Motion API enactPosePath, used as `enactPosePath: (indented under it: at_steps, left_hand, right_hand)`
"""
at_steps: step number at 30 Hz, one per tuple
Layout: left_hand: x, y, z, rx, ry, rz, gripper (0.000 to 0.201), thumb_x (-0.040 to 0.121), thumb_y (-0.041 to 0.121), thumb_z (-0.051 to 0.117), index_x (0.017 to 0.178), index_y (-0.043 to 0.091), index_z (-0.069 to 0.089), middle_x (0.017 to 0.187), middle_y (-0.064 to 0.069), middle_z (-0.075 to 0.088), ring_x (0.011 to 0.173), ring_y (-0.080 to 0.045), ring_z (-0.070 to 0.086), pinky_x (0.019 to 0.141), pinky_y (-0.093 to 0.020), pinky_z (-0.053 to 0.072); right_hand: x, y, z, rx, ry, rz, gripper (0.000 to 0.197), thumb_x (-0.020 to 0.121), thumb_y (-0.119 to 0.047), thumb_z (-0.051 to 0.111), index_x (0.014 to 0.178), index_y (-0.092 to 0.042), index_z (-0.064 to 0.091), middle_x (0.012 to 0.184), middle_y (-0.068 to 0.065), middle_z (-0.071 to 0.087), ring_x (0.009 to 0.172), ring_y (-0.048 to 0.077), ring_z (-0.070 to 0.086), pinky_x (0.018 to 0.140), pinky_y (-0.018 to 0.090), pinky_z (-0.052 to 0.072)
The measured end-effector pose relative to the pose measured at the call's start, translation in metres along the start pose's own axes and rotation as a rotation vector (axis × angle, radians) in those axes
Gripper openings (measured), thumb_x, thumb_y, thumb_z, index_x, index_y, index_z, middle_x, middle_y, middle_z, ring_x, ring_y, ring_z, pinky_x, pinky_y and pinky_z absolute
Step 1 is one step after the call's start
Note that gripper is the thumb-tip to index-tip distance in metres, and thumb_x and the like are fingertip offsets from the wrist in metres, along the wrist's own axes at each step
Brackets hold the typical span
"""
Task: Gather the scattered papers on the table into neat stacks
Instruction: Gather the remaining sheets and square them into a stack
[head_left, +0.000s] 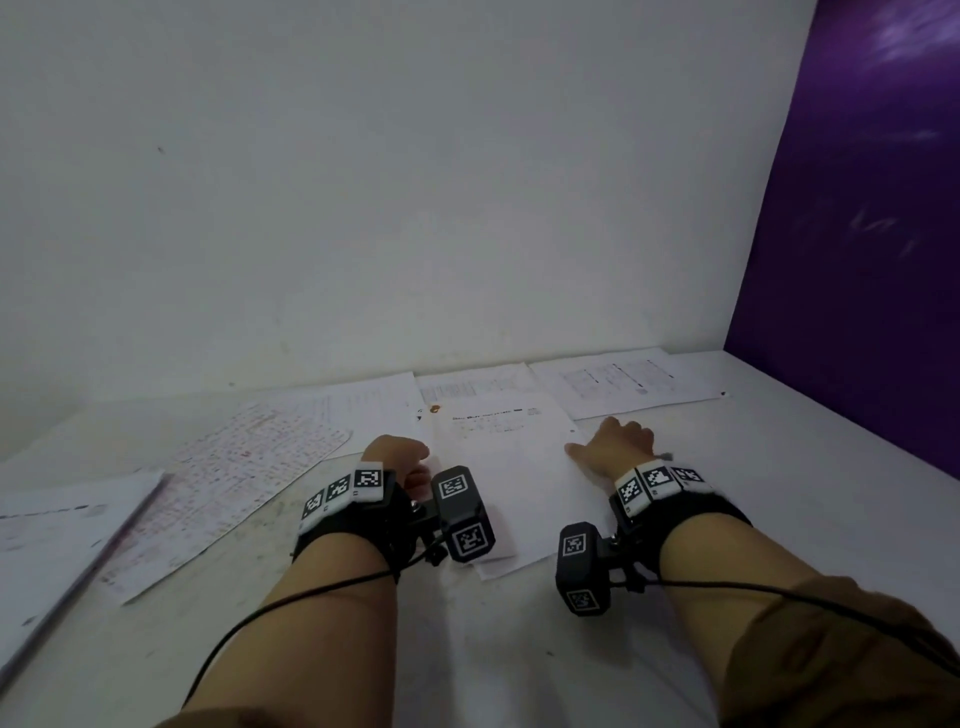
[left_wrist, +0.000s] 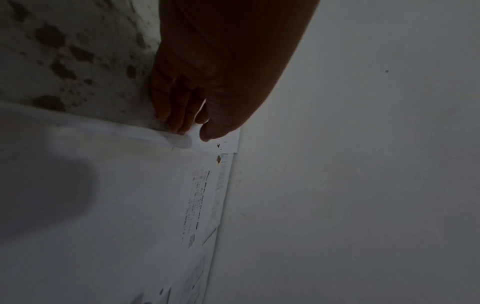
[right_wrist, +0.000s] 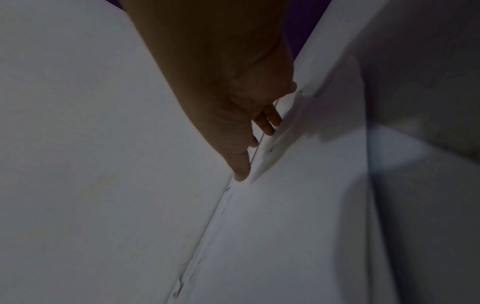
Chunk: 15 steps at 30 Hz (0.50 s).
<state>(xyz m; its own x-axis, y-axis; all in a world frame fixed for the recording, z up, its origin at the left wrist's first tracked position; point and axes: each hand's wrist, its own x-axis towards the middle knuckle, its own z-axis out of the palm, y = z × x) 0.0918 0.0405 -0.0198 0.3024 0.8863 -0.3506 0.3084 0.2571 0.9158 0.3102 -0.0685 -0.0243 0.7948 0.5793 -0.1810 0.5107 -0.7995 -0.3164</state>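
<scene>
Head view: fingertips of left hand (head_left: 397, 457) hidden behind its own knuckles and wrist camera. Print on the centre sheet (head_left: 511, 467) too small to read. Notebook (head_left: 62, 545) cut off by left edge. Right wrist view dark; right hand (right_wrist: 233, 107) grip on paper edge indistinct.

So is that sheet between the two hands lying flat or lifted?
Mostly flat on the table. The sheet lies spread, though the left hand's fingers lift its edge slightly.

- Central sheet (head_left: 506, 467) lies on the surface (head_left: 779, 493), between left hand (head_left: 397, 454) and right hand (head_left: 615, 444).
- Gridded sheet (head_left: 234, 478) lies left of it.
- Another sheet (head_left: 618, 384) lies behind, by the wall (head_left: 415, 208).
</scene>
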Motion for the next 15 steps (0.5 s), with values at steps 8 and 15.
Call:
enactPosePath:
  at_steps: [8, 15]
  left_hand:
    - [0.019, -0.008, 0.016, 0.085, -0.004, 0.031, 0.021, 0.076, 0.023, 0.073, 0.067, 0.014, 0.056, 0.084, -0.015, 0.066, 0.087, -0.031, 0.07, 0.085, -0.048, 0.057]
    - [-0.004, 0.004, 0.017, 0.06, 0.123, 0.12, 0.075, 0.064, 0.011, 0.079, 0.124, -0.005, 0.038, 0.112, -0.02, 0.059, 0.101, -0.037, 0.061, 0.088, -0.045, 0.054]
  right_hand:
    - [-0.014, -0.005, -0.007, 0.213, -0.081, -0.178, 0.042, 0.094, -0.028, 0.053, 0.12, 0.004, 0.06, 0.125, 0.017, 0.063, 0.115, 0.031, 0.06, 0.096, 0.033, 0.048]
    - [-0.015, -0.013, -0.01, 0.402, -0.031, -0.125, 0.028, 0.093, -0.015, 0.054, 0.113, 0.003, 0.061, 0.125, 0.018, 0.063, 0.116, 0.03, 0.06, 0.089, 0.028, 0.048]
